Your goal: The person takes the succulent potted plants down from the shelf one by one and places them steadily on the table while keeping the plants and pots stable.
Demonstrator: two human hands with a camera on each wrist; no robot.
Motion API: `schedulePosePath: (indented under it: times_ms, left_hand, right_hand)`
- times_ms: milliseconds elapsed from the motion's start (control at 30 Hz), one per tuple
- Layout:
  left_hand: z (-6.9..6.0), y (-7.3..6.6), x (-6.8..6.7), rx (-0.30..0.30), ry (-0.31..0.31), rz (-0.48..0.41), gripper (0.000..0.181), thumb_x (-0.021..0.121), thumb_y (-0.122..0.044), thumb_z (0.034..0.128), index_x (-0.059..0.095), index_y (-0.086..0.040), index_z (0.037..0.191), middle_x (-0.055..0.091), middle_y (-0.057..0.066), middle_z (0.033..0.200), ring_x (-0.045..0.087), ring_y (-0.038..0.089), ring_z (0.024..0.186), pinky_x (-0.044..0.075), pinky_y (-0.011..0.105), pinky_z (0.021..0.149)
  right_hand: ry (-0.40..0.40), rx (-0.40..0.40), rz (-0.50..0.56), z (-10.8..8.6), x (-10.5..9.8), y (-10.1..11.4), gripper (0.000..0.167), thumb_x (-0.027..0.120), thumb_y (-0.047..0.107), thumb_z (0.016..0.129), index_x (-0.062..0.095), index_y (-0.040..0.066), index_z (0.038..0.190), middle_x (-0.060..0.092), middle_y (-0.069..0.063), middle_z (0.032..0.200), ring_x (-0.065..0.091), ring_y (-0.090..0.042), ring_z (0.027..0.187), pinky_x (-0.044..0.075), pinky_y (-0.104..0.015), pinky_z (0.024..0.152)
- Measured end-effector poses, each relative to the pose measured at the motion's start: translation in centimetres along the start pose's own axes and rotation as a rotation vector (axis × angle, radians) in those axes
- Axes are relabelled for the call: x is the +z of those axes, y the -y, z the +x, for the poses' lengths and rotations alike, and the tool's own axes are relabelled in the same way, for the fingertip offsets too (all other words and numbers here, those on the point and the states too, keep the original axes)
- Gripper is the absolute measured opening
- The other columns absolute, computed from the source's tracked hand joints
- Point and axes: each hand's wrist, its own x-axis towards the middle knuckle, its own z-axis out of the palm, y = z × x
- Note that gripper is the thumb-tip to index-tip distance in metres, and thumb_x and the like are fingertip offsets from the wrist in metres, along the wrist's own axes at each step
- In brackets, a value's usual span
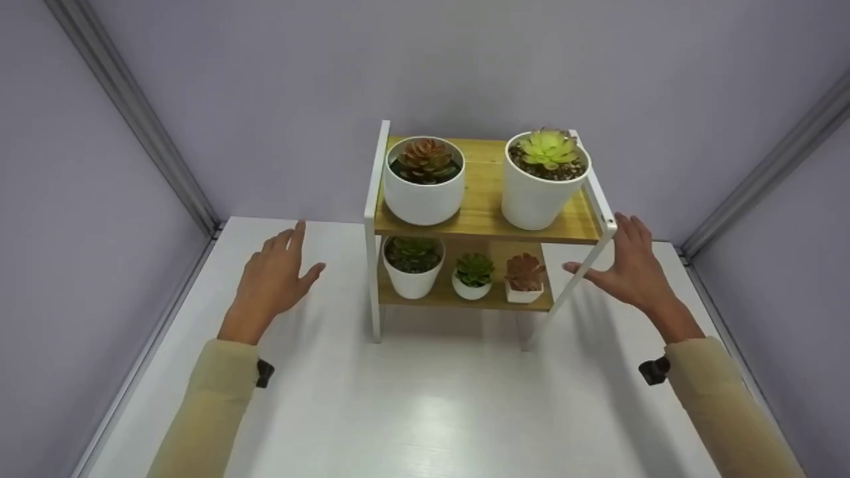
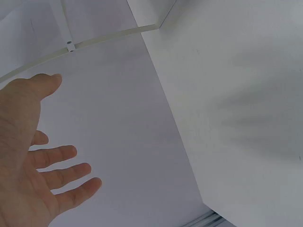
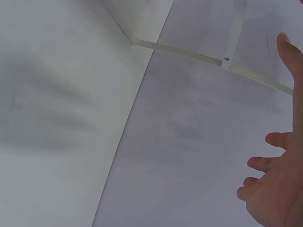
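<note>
A two-tier plant stand with a white frame (image 1: 371, 279) and wooden shelves (image 1: 483, 174) stands in the middle of the head view. Its upper shelf bears a reddish succulent in a round white pot (image 1: 425, 199) and a light green one in a tall white pot (image 1: 534, 199). My left hand (image 1: 271, 279) is held to the left of the stand, apart from it, fingers spread and thumb out. Beside the right post my right hand (image 1: 634, 265) has its fingers extended; its thumb passes behind the post in the head view. Neither hand holds anything.
On the lower shelf are a green succulent in a white pot (image 1: 413, 282), a small green one in a round pot (image 1: 472, 290) and a reddish one in a square pot (image 1: 524, 293). The white table (image 1: 425, 398) is enclosed by pale panels (image 1: 285, 99) with metal corner posts.
</note>
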Motion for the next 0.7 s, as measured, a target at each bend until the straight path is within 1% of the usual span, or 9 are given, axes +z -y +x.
schedulePosePath:
  times_ms: [133,200,267,367,467,567,700]
  left_hand:
    - [-0.3,0.2,0.1,0.014,-0.012,-0.053,0.077,0.065,-0.035,0.1046,0.030,0.000,0.163,0.047,0.029,0.156,0.054,0.052,0.137,0.052,0.067,0.103]
    - [-0.5,0.3,0.2,0.020,-0.003,-0.075,0.074,0.064,-0.035,0.1051,0.032,0.000,0.163,0.047,0.028,0.156,0.054,0.051,0.136,0.052,0.066,0.102]
    - [-0.7,0.3,0.3,0.024,0.013,-0.091,0.073,0.063,-0.035,0.1057,0.033,-0.001,0.162,0.046,0.028,0.157,0.053,0.050,0.137,0.052,0.065,0.104]
    - [-0.9,0.2,0.4,0.023,0.039,-0.098,0.069,0.061,-0.035,0.1065,0.036,-0.001,0.161,0.044,0.029,0.159,0.050,0.050,0.142,0.050,0.065,0.108]
    - [-1.0,0.1,0.3,0.018,0.040,-0.104,0.067,0.061,-0.034,0.1066,0.038,0.000,0.160,0.043,0.030,0.160,0.048,0.050,0.144,0.048,0.067,0.109]
    - [-0.9,-0.1,0.2,0.001,0.038,-0.144,0.068,0.061,-0.033,0.1065,0.037,0.001,0.161,0.043,0.030,0.160,0.048,0.050,0.144,0.047,0.067,0.111]
    - [-1.0,-0.3,0.0,-0.038,0.050,-0.217,0.073,0.060,-0.036,0.1069,0.031,0.001,0.163,0.042,0.030,0.161,0.050,0.051,0.142,0.044,0.067,0.114]
  right_hand:
    - [-0.064,-0.052,0.064,-0.3,-0.1,0.3,0.094,0.089,0.043,0.082,0.042,0.009,0.157,0.041,-0.023,0.161,0.019,-0.052,0.157,0.024,-0.081,0.117]
    - [-0.089,-0.067,0.092,-0.4,-0.1,0.5,0.087,0.090,0.038,0.082,0.048,0.008,0.152,0.045,-0.022,0.157,0.023,-0.051,0.154,0.025,-0.079,0.117]
    - [-0.104,-0.077,0.105,-0.5,-0.1,0.7,0.083,0.090,0.035,0.082,0.050,0.007,0.150,0.047,-0.022,0.156,0.027,-0.050,0.152,0.026,-0.077,0.116]
    - [-0.101,-0.069,0.112,-0.6,-0.3,1.0,0.084,0.091,0.036,0.082,0.051,0.009,0.150,0.047,-0.021,0.156,0.030,-0.048,0.151,0.028,-0.076,0.116]
    - [-0.086,-0.065,0.120,-0.7,-0.6,1.2,0.087,0.092,0.038,0.081,0.050,0.011,0.152,0.048,-0.019,0.157,0.034,-0.046,0.150,0.031,-0.075,0.116]
    - [-0.073,-0.057,0.134,-1.0,-1.1,1.3,0.090,0.093,0.038,0.080,0.048,0.015,0.154,0.047,-0.017,0.159,0.040,-0.043,0.148,0.036,-0.072,0.115]
    - [-0.054,-0.055,0.130,-1.7,-1.7,1.5,0.091,0.093,0.039,0.080,0.047,0.016,0.155,0.044,-0.017,0.161,0.045,-0.042,0.146,0.041,-0.070,0.112]
